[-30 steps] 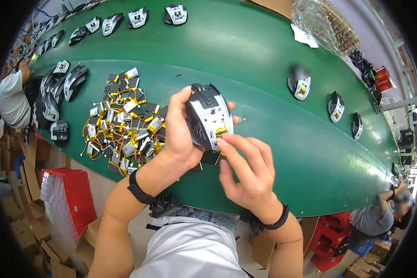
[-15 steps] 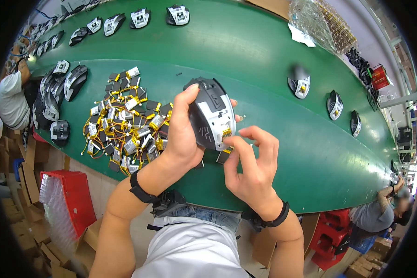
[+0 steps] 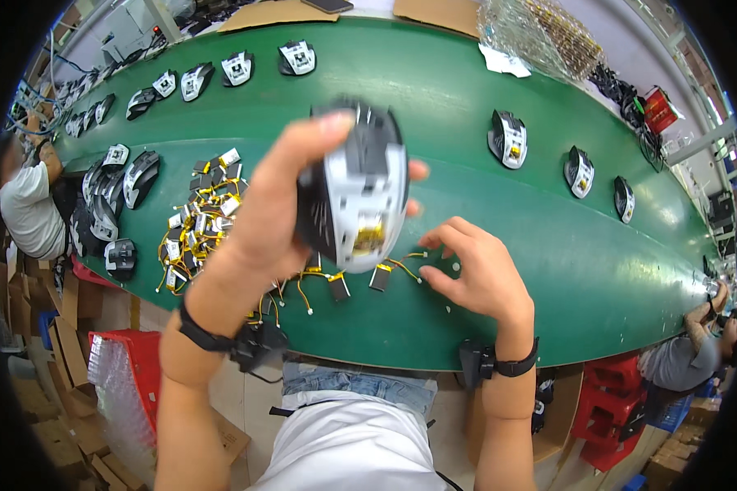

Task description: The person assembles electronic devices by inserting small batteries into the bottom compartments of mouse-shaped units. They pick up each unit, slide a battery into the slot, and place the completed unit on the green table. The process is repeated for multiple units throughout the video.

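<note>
My left hand (image 3: 264, 196) is closed round a black and white computer mouse (image 3: 354, 184), its underside facing up and slightly blurred. A small yellow-ended part (image 3: 368, 237) sits in the opening at the mouse's near end. To the right of the mouse, my right hand (image 3: 493, 270) is apart from it, thumb and fingers spread with nothing between them. Its fingertips are nearest to the wire end of a small loose battery (image 3: 380, 277) on the green table. Left of my left hand lies a pile of battery packs (image 3: 195, 237) with thin wires, partly hidden by my forearm.
Stacked mice (image 3: 104, 200) stand left of the batteries. Rows of mice (image 3: 237, 69) continue along the far side, with a few more mice (image 3: 580, 172) at right. Bubble wrap (image 3: 532, 37) lies at the back. People sit at both ends; a red crate (image 3: 135, 368) stands below the table at left.
My left hand has raised the mouse and moved it slightly left. My right hand has come away from the mouse's near end, rightward, and its fingers have spread.
</note>
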The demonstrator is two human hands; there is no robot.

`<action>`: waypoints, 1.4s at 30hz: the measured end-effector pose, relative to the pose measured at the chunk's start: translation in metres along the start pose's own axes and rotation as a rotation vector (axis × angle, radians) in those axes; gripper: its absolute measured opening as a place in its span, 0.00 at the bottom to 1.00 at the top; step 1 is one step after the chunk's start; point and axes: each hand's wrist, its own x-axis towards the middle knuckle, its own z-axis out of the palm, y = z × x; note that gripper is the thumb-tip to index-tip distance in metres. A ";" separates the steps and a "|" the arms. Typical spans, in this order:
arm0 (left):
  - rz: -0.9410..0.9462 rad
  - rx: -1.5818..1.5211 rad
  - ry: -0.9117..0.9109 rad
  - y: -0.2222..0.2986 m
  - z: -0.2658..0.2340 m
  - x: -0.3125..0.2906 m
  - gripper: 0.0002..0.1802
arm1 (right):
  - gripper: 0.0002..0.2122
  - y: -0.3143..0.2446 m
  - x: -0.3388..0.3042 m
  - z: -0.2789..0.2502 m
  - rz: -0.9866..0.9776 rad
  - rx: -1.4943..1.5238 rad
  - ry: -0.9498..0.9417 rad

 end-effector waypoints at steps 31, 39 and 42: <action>-0.085 1.730 0.824 0.004 -0.191 0.239 0.49 | 0.06 0.005 0.021 0.041 0.232 1.216 0.286; 0.163 1.588 0.322 0.006 -0.162 0.236 0.49 | 0.05 0.024 0.021 0.034 0.330 1.243 0.487; -0.334 1.520 0.234 0.020 -0.166 0.231 0.62 | 0.05 0.016 0.023 0.039 0.321 1.308 0.437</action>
